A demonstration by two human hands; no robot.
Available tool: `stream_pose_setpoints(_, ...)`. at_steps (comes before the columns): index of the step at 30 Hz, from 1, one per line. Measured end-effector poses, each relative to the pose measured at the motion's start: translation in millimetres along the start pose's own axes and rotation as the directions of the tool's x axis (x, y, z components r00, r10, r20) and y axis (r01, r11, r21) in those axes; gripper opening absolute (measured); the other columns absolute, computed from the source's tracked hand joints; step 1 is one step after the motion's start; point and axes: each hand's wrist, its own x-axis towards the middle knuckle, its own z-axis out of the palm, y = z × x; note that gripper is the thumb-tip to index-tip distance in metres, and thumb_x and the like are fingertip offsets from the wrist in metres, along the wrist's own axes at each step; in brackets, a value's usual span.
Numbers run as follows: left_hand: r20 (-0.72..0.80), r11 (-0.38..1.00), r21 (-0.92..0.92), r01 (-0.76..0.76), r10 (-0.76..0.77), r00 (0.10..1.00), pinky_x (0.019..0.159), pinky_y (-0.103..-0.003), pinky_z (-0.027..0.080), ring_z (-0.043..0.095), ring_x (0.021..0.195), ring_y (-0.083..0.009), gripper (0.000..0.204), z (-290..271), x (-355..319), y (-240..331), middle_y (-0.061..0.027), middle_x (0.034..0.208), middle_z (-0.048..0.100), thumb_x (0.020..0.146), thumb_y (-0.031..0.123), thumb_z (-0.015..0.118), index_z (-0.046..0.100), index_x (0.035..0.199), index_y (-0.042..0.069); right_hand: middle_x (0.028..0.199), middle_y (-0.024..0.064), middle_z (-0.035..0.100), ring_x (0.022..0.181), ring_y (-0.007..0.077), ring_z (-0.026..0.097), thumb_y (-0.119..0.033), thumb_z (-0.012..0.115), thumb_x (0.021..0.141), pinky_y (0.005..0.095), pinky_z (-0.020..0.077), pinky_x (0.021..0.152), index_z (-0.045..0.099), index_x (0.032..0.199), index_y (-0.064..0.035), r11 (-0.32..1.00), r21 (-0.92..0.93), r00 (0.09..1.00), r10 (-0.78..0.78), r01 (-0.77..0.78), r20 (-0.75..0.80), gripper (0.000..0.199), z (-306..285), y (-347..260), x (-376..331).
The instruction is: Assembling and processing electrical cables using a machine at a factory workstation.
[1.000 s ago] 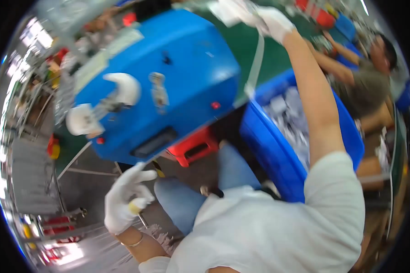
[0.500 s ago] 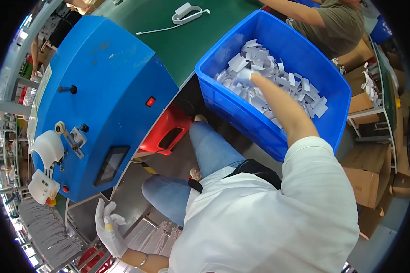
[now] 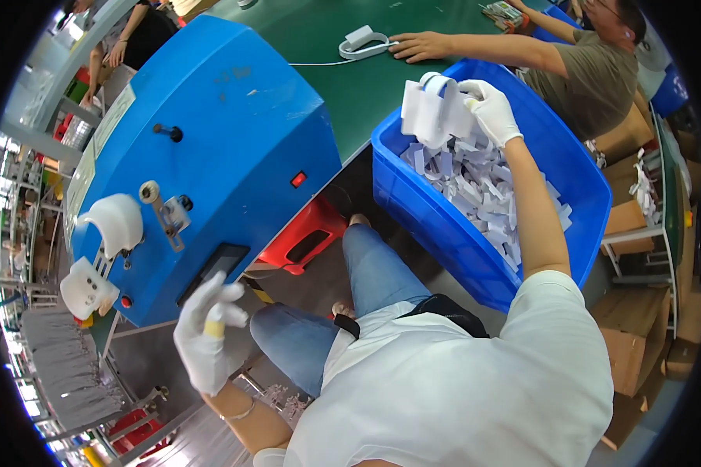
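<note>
My right hand [image 3: 492,113], in a white glove, is closed on a bundle of white looped strips [image 3: 432,113] with flat card-like tabs, held up over the far left part of a large blue bin [image 3: 413,204]. Many similar white strips [image 3: 475,191] lie loosely heaped in that bin. My left hand [image 3: 210,335], also gloved and with a yellow band round one finger, is raised near the front corner of a blue machine [image 3: 234,148]. Its fingers are apart and slightly bent, with nothing visible between them. The machine carries white curved guides [image 3: 115,224] and a dark screen [image 3: 212,272].
At the green table [image 3: 319,31], a co-worker's hand [image 3: 420,47] touches a white cable with a looped strip [image 3: 362,43]. A red stool [image 3: 308,233] stands under the table edge. Cardboard boxes [image 3: 631,327] are at the right; grey cables [image 3: 70,366] hang at the left.
My right hand has come up out of the bin with a bundle of white strips. My left hand has risen toward the machine. The co-worker's arm has reached across the table to the cable.
</note>
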Motion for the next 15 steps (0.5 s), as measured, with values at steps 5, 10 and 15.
stream_pose_setpoints(5,0.132,0.998,-0.062,-0.016,0.024,0.991,0.066,-0.025,0.049,0.059,0.07,-0.0121,0.04,23.1,12.0,-2.3,-0.0128,0.099,0.066,0.089,0.023,0.062,0.057,0.12,-0.002,0.078,0.0126,0.063,0.075,0.0195,0.061,-0.004,0.059,0.079,0.032,0.048,0.071,0.062,0.084,-0.0019,0.968,-0.25,0.979,0.08,-0.031,0.189,0.006,9.0,6.5,-0.5)
stream_pose_setpoints(10,0.146,0.996,-0.062,0.06,-0.05,0.988,0.067,-0.025,0.05,0.06,0.07,-0.0123,0.04,5.4,4.0,-15.0,-0.0129,0.098,0.066,0.089,0.023,0.062,0.057,0.12,-0.002,0.081,-0.0018,0.058,0.077,0.0087,0.052,-0.003,0.06,0.081,0.0236,0.0429,0.071,0.062,0.088,-0.0053,0.985,0.017,0.934,0.158,-0.172,0.322,0.008,14.8,33.2,-18.3)
stream_pose_setpoints(15,0.089,0.988,-0.089,0.125,-0.117,0.989,0.068,-0.025,0.049,0.059,0.073,-0.0119,0.038,-6.8,-4.1,-19.7,-0.0134,0.1,0.065,0.089,0.018,0.062,0.056,0.12,-0.003,0.081,-0.0016,0.059,0.075,0.0073,0.054,-0.002,0.059,0.082,0.0231,0.0444,0.069,0.062,0.087,-0.0065,0.896,0.366,0.967,0.218,-0.251,0.129,0.007,16.6,36.8,-32.1)
